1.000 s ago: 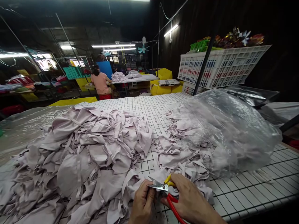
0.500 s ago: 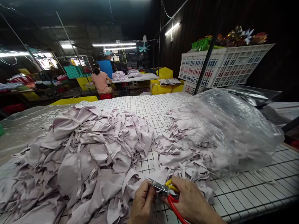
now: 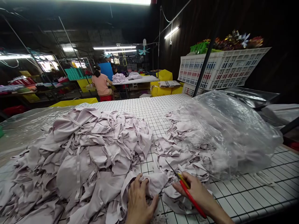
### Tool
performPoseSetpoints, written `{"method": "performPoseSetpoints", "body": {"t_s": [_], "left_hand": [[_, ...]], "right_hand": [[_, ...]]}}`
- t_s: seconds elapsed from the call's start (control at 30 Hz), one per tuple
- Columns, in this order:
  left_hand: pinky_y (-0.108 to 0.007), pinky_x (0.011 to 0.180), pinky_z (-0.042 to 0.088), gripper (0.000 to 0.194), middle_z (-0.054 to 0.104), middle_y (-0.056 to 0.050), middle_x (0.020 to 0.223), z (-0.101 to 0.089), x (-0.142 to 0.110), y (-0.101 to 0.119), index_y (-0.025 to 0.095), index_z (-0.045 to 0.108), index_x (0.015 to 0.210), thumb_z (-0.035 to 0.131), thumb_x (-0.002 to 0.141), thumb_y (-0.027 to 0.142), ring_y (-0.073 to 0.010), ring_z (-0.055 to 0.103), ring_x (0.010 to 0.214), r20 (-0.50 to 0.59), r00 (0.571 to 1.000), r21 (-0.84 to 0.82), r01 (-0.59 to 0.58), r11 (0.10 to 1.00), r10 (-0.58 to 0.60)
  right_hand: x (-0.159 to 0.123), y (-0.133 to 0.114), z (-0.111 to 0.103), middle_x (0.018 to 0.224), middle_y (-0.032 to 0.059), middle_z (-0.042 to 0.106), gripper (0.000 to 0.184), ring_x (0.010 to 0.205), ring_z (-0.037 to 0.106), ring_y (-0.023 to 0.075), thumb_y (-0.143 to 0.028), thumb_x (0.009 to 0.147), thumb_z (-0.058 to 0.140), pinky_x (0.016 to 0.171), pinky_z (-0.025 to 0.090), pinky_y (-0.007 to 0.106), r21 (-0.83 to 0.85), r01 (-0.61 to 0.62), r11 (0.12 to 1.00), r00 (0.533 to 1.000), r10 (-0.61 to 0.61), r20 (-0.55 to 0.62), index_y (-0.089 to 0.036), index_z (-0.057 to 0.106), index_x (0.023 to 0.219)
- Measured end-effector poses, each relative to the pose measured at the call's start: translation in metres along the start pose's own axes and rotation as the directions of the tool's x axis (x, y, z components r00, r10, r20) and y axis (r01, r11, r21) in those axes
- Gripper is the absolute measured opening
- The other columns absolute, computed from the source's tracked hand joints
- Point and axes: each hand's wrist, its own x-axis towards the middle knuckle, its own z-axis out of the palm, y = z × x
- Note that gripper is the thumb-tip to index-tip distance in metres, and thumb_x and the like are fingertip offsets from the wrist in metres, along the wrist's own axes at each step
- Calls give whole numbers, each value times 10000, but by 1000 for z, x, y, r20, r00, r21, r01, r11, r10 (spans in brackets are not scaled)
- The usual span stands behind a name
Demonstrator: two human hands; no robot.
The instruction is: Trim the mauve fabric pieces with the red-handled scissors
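Observation:
My left hand [image 3: 140, 200] lies palm down with its fingers apart, touching a pale pinkish-grey garment [image 3: 157, 184]. Held in my right hand [image 3: 198, 193] is a pair of scissors [image 3: 190, 196] with red and yellow handles. The blades point up and to the left, over the cloth and clear of my left hand. On the left side of the table spreads a large heap of the same pale garments [image 3: 100, 149] with thin straps. A smaller pile [image 3: 170, 151] sits to the right, partly under a clear plastic bag [image 3: 243, 137].
The white table [image 3: 233, 199] has a black grid. Behind it on the right, a white plastic crate [image 3: 219, 68] stands by a dark slanted post [image 3: 204, 70]. Another person [image 3: 101, 82] sits at a farther table. Clear plastic sheeting [image 3: 25, 127] covers the left side.
My left hand has gone from a pinch near the blades to spread fingers on the cloth. The scissors have moved right and away from it, tilting more upward. The view has tipped slightly up.

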Motion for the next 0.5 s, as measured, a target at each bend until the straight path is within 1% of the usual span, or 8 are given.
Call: {"method": "performPoseSetpoints", "body": {"t_s": [0.1,0.2,0.27,0.37,0.4,0.43,0.47,0.5], "left_hand": [[-431,893,398,339,574,-122,1163,6,4,-17,206,619,1084,592,751,262,-303,524,1056,85,994,129,57,990,-68],[-347,769,477,192,649,-89,934,-17,21,-19,179,639,944,527,810,259,-234,610,860,142,989,-105,47,993,-32],[-323,660,510,263,678,-76,854,-58,40,-8,161,632,943,566,809,377,-220,633,753,88,994,-276,93,957,-71],[-298,578,516,470,689,-26,801,-148,82,18,156,613,1064,587,771,521,-188,631,670,-277,943,-205,128,970,-183],[-303,632,520,497,687,-9,838,-181,100,26,149,617,1082,604,753,522,-177,635,718,-424,897,-65,110,992,-127],[-333,706,512,527,679,3,883,-212,119,32,136,623,1095,602,746,531,-170,631,773,-580,814,124,129,984,-33],[-375,770,491,588,670,4,935,-239,139,36,106,615,1118,583,742,557,-176,623,834,-677,731,284,157,946,81],[-410,822,455,635,656,-11,1008,-262,159,36,62,605,1125,506,772,582,-196,609,916,-701,689,406,170,898,187]], "right_hand": [[4,21,-9,582,-61,450,366,566,448,119,-501,747,601,514,348,214,126,-55,991,995,65,-75,-215,396,646],[4,37,-20,583,-51,485,303,570,487,133,-442,716,632,523,384,226,165,-111,980,974,141,-180,-214,440,661],[2,42,-27,598,-39,533,249,583,522,147,-411,709,629,541,413,238,160,-147,976,956,182,-231,-214,478,690],[0,42,-32,671,-16,619,185,644,584,173,-359,695,622,595,455,261,166,-155,974,945,195,-263,-212,526,757],[-1,40,-32,706,-7,642,179,669,601,180,-344,697,617,618,465,269,176,-143,974,948,186,-257,-209,537,781],[-1,38,-30,733,0,656,178,686,612,185,-335,703,613,633,471,275,187,-128,974,954,173,-243,-204,544,804],[-1,35,-26,751,5,663,175,694,619,186,-327,715,603,639,474,276,195,-111,974,962,155,-227,-200,548,822],[-1,31,-21,764,7,665,163,698,622,183,-319,737,583,641,474,273,196,-89,977,970,130,-206,-199,548,843]]}}
